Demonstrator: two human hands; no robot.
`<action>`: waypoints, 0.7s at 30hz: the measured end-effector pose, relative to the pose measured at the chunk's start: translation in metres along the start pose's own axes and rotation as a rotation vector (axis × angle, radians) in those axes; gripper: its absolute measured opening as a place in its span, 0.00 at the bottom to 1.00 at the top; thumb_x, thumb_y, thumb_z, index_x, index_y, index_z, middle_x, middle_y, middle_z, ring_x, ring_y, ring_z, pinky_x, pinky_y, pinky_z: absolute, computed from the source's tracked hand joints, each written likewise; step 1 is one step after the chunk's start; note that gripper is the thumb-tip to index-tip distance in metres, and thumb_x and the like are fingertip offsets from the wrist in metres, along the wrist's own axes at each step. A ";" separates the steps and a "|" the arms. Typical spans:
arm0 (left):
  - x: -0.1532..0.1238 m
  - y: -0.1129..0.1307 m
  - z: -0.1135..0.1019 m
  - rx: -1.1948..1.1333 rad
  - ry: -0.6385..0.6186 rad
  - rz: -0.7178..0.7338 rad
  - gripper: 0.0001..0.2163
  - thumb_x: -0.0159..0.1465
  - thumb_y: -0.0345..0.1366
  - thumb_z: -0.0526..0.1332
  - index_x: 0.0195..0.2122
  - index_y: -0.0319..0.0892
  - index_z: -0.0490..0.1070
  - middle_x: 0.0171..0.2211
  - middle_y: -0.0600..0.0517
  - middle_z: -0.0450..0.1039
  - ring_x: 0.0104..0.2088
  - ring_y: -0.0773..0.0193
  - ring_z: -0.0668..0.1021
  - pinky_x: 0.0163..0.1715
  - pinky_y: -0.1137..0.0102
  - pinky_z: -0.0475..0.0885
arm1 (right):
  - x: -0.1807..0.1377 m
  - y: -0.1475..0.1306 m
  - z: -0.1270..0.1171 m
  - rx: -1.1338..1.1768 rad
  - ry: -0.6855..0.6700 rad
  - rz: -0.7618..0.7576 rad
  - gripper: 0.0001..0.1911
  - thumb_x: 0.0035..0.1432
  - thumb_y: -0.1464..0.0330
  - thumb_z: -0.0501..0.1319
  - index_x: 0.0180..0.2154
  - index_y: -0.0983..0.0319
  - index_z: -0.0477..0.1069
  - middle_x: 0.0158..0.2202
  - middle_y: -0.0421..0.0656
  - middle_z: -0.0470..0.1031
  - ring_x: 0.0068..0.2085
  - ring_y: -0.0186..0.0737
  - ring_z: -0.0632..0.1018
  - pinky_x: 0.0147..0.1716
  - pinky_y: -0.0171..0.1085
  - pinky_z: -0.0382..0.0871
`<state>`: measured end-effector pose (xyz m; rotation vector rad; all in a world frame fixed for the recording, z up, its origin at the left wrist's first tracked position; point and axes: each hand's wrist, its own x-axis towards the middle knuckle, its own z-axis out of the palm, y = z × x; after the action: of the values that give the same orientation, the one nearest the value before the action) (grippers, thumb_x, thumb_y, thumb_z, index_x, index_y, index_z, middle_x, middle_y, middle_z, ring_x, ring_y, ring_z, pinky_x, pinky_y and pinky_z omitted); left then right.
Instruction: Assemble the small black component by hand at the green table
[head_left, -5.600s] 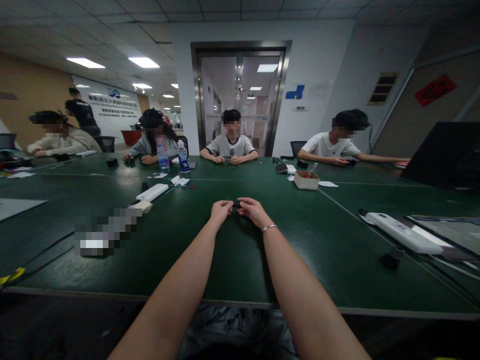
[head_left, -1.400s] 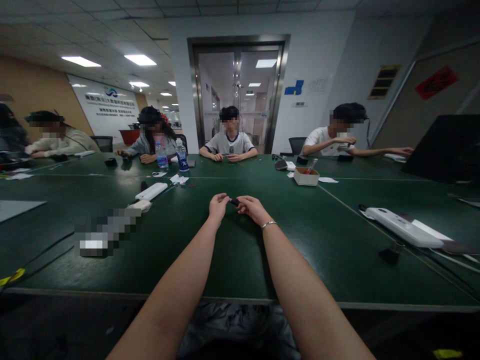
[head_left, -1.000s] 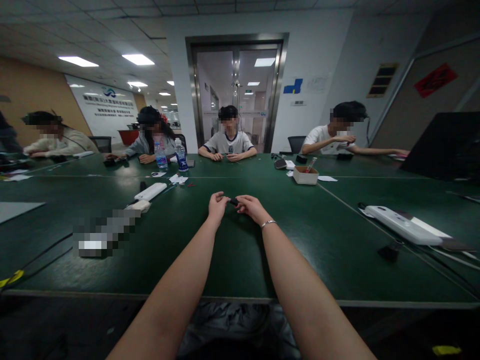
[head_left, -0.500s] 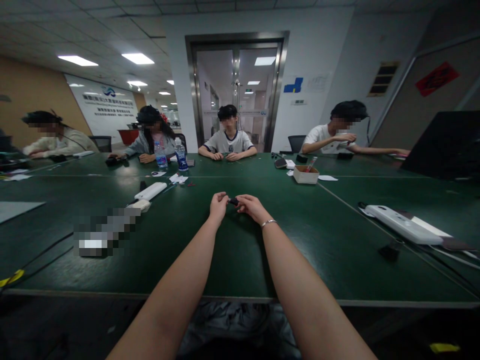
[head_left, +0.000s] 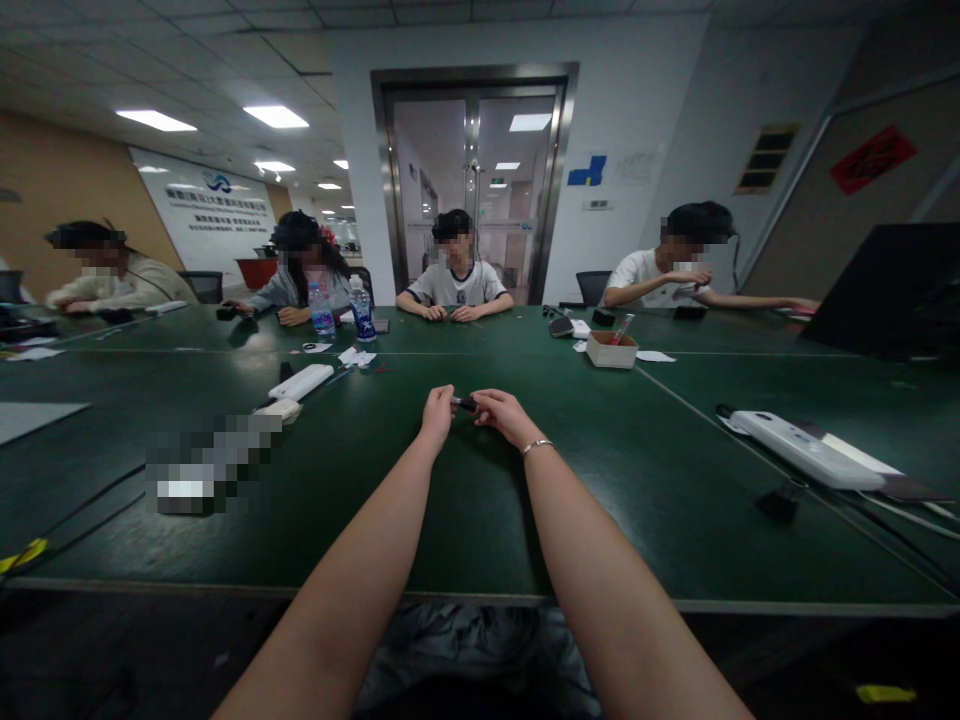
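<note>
Both my arms reach out over the dark green table [head_left: 480, 520]. My left hand [head_left: 437, 413] and my right hand [head_left: 500, 412] meet just above the tabletop, fingers curled in a pinch. Between the fingertips sits a small black object [head_left: 467, 404], too small to name. A thin bracelet [head_left: 537, 446] circles my right wrist.
A white power strip [head_left: 806, 452] and a small black piece [head_left: 778, 497] lie at right, with a dark laptop [head_left: 885, 290] behind. A white device [head_left: 302, 383] lies at left. Two water bottles [head_left: 363, 311] and a small cardboard box [head_left: 612, 351] stand farther off. Several seated people work along the far side.
My hands have risen slightly off the table since the earliest frame and keep pinching the small black object. The view has shifted a little; people opposite moved their hands.
</note>
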<state>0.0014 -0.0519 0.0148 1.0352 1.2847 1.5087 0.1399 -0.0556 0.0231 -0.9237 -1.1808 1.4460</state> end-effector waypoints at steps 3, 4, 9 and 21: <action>-0.001 -0.001 -0.001 0.023 0.006 -0.007 0.08 0.59 0.38 0.56 0.38 0.40 0.67 0.28 0.52 0.67 0.22 0.70 0.68 0.21 0.75 0.60 | 0.001 0.000 0.000 -0.007 -0.001 -0.003 0.03 0.54 0.73 0.62 0.34 0.66 0.72 0.21 0.39 0.73 0.15 0.25 0.70 0.22 0.30 0.74; -0.001 -0.001 -0.002 0.039 0.005 0.002 0.08 0.59 0.35 0.57 0.38 0.40 0.67 0.27 0.52 0.67 0.22 0.70 0.68 0.21 0.75 0.60 | 0.001 0.000 0.000 -0.009 0.000 -0.003 0.04 0.53 0.73 0.63 0.34 0.66 0.72 0.21 0.39 0.73 0.15 0.25 0.69 0.22 0.30 0.74; -0.007 0.012 0.002 0.168 0.027 0.022 0.09 0.56 0.29 0.56 0.38 0.42 0.70 0.34 0.48 0.68 0.33 0.63 0.72 0.30 0.71 0.66 | 0.001 0.000 -0.001 -0.013 0.006 0.007 0.05 0.52 0.72 0.63 0.34 0.65 0.72 0.22 0.38 0.73 0.16 0.25 0.69 0.23 0.30 0.74; -0.146 0.036 -0.080 0.398 -1.065 0.060 0.10 0.60 0.46 0.57 0.41 0.56 0.72 0.37 0.54 0.72 0.37 0.60 0.76 0.27 0.67 0.73 | 0.006 -0.002 -0.020 0.204 -0.094 0.124 0.05 0.54 0.75 0.62 0.35 0.66 0.72 0.23 0.41 0.74 0.21 0.29 0.73 0.32 0.34 0.76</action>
<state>-0.0393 -0.2162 0.0335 1.7967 0.7561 0.5147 0.1583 -0.0462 0.0209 -0.8064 -1.0354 1.6908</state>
